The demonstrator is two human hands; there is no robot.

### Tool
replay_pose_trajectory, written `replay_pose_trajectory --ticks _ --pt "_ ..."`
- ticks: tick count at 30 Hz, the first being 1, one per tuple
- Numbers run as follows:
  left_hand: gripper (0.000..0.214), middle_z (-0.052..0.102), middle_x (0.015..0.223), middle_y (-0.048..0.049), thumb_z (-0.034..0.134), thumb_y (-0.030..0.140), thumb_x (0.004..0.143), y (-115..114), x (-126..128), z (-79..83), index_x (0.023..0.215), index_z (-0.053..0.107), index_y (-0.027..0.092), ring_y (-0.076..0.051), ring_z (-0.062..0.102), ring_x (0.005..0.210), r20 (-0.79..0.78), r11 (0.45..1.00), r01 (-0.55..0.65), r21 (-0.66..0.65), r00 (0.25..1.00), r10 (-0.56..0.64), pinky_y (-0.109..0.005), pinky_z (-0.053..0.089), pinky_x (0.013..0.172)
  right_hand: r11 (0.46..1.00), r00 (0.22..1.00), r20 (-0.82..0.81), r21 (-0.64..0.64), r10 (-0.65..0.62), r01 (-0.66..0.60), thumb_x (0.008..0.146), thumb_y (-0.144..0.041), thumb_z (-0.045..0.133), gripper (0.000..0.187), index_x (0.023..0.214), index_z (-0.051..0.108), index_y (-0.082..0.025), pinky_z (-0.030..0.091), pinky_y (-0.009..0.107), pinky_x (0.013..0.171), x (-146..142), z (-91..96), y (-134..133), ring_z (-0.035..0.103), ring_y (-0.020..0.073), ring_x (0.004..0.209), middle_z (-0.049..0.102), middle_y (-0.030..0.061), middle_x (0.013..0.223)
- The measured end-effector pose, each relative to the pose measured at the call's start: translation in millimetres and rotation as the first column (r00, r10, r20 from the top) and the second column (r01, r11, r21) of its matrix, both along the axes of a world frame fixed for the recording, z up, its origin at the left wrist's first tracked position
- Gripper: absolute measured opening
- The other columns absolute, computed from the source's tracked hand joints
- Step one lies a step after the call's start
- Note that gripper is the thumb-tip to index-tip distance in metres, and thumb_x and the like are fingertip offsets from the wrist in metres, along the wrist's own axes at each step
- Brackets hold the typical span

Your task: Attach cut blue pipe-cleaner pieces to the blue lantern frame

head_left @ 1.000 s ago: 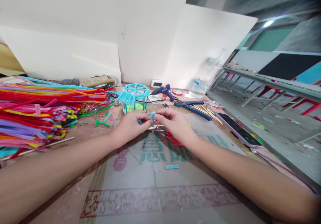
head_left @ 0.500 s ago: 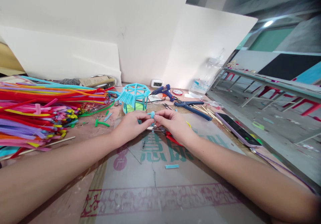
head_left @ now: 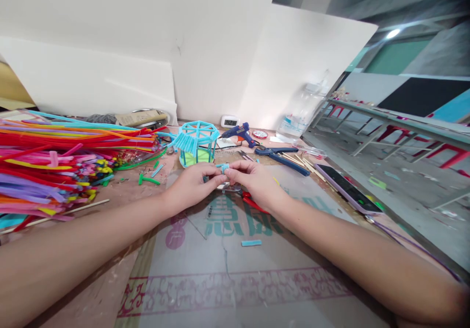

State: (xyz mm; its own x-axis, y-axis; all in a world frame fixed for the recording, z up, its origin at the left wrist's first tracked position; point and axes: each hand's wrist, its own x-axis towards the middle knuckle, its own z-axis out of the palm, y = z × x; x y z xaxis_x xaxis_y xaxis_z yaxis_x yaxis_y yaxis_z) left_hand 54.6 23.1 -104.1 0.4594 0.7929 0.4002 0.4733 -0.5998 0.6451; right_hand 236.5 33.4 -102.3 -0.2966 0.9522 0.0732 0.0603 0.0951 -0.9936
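Between the fingertips of both hands is a small light-blue pipe cleaner piece (head_left: 223, 167), bent or coiled. My left hand (head_left: 194, 183) pinches it from the left, and my right hand (head_left: 255, 181) pinches it from the right. Just behind them stands a light-blue pipe cleaner frame (head_left: 198, 139) shaped like a small pavilion, with a green base. Red-handled scissors (head_left: 253, 203) lie partly under my right hand. A short straight blue piece (head_left: 251, 243) rests on the printed sheet (head_left: 191, 289) nearer to me.
Bundles of coloured pipe cleaners (head_left: 55, 166) fill the left side. Behind my hands lie a blue glue gun (head_left: 238, 133), a small clock (head_left: 229, 121) and blue-handled pliers (head_left: 284, 157). Wooden sticks (head_left: 308, 165), a phone (head_left: 348, 189) and a plastic bottle (head_left: 303, 110) are on the right.
Both hands stay almost in place. The blue piece between the fingertips has turned slightly and shows less of its rounded coil.
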Motion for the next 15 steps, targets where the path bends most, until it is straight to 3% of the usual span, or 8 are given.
replay_pose_trajectory --ticks 15 --pt "0.029 0.063 0.069 0.0000 0.050 0.035 0.086 -1.3 1.5 6.6 0.068 0.063 0.016 -0.014 0.056 0.069 0.023 0.994 -0.035 -0.104 0.999 0.038 -0.023 0.042 0.066 0.998 0.998 -0.026 0.021 0.061 -0.061 0.073 -0.041 0.073 0.025 0.081 0.072 -0.018 0.041 0.027 0.064 3.2 3.1 1.7 0.053 0.0108 0.061 0.062 -0.0017 0.064"
